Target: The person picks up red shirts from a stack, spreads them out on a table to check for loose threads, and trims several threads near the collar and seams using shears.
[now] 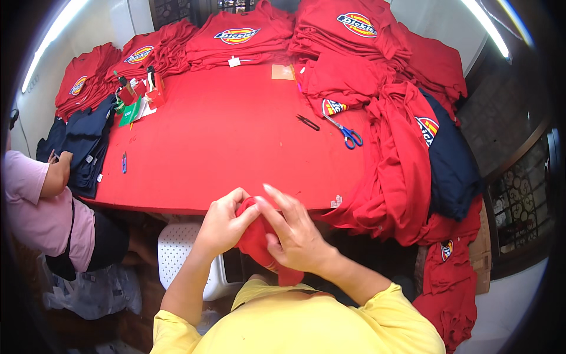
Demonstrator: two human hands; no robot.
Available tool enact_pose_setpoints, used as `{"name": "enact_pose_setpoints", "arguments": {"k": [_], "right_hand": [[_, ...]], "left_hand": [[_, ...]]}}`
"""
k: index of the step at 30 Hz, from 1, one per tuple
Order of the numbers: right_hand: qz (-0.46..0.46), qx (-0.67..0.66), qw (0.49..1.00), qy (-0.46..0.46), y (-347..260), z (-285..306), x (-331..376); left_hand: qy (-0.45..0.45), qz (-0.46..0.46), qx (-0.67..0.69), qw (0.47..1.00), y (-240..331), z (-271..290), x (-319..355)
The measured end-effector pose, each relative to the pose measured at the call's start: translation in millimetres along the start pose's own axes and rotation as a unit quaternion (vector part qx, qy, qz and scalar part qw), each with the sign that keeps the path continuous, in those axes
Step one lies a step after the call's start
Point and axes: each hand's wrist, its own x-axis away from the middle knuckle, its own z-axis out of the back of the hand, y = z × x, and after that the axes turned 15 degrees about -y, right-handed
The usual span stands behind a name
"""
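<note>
A small red garment [259,239] is held just below the near edge of the red counter [224,135]. At its left side it is pinched by the left hand [221,224], probably to keep the cloth tight. At its right side it is clenched by the right hand [295,233]. The cloth looks soft and bunched. Blue-handled scissors [348,135] are seen on the counter's right part.

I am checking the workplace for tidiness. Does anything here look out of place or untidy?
Yes. At the table's right edge, a loose heap of red shirts and a navy one hangs over the side, and more red shirts lie below. The stacks at the back are folded.
</note>
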Motion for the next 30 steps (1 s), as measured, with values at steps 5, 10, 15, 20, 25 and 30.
{"name": "enact_pose_setpoints", "arguments": {"k": [5,10,15,20,25,30], "right_hand": [[-0.154,-0.117,0.98,0.042,44,-50,40],[-0.162,-0.137,0.976,0.044,62,13,48],[-0.032,-0.076,0.996,0.032,43,11,28],[-0.165,0.098,0.975,-0.112,70,-13,54],[-0.226,-0.122,0.926,-0.277,79,26,60],[-0.088,-0.316,0.94,-0.096,24,17,17]], "left_hand": [[0.067,-0.143,0.081,0.984,10,-16,4],[-0.055,0.01,0.367,0.929,-56,1,16],[-0.201,0.087,0.353,0.91,-99,-32,31],[0.136,-0.174,0.307,0.926,-15,35,28],[0.086,-0.153,0.289,0.941,-1,28,44],[-0.119,-0.063,0.065,0.989,22,-18,40]]}}
